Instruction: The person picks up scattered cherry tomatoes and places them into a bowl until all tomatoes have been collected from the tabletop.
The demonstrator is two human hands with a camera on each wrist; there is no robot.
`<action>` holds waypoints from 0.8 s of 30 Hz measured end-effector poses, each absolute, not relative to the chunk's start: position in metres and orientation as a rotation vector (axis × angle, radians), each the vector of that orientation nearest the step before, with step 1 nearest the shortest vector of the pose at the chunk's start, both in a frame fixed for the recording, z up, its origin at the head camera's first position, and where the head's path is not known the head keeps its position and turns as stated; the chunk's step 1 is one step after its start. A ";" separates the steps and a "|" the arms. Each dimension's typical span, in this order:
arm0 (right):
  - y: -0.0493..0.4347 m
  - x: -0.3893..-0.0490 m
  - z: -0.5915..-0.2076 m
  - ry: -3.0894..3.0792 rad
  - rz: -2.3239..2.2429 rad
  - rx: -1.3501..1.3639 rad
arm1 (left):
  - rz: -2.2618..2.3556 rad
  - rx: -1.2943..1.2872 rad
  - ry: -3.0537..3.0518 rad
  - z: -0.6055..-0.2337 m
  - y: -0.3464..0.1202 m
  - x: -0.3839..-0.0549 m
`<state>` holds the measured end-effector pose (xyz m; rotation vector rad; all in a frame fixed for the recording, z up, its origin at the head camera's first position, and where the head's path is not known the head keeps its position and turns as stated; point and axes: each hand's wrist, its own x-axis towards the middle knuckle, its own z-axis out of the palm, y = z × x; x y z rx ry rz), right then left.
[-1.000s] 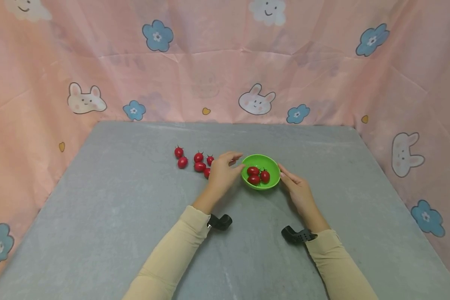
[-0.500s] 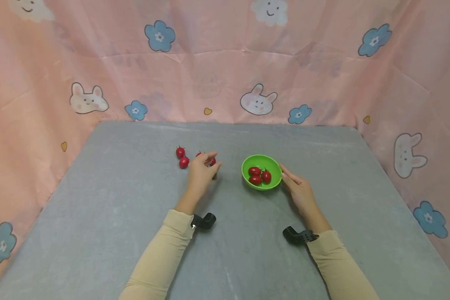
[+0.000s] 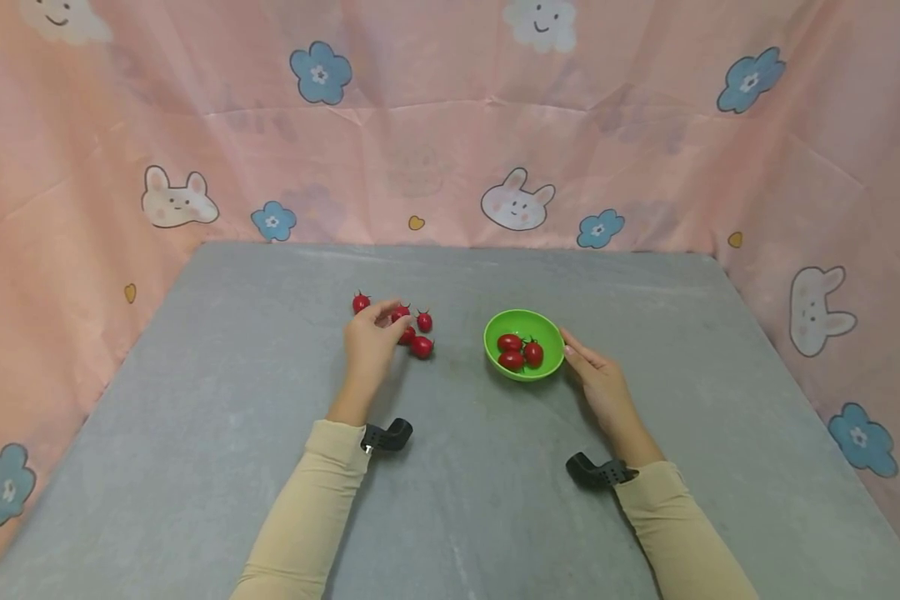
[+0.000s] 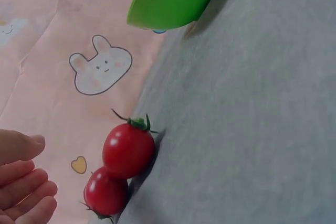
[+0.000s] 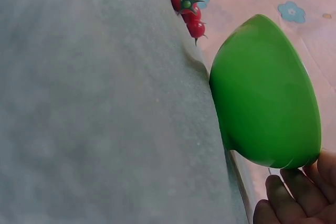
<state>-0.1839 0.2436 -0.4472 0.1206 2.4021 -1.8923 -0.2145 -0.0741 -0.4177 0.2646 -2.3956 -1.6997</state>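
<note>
On the table, the bowl stands just left of my right hand, which touches its side. Three tomatoes lie together in the bowl. Well to its left, my left hand is among the loose tomatoes: one beyond it, four to its right. Behind the table and along both sides hangs the curtain.

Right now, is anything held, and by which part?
The right hand holds the green bowl by its right side, near the rim. The left hand, by the tomatoes, shows nothing in its grasp.
</note>
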 end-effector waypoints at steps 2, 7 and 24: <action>0.244 -0.183 -0.447 2.409 -1.876 0.122 | -1.727 0.301 -2.387 -0.416 -0.078 -0.214; 0.245 -0.182 -0.447 2.411 -1.869 0.110 | -1.757 0.347 -2.367 -0.416 -0.087 -0.213; 0.244 -0.184 -0.450 2.367 -1.937 0.094 | -1.675 0.446 -2.278 -0.426 -0.106 -0.217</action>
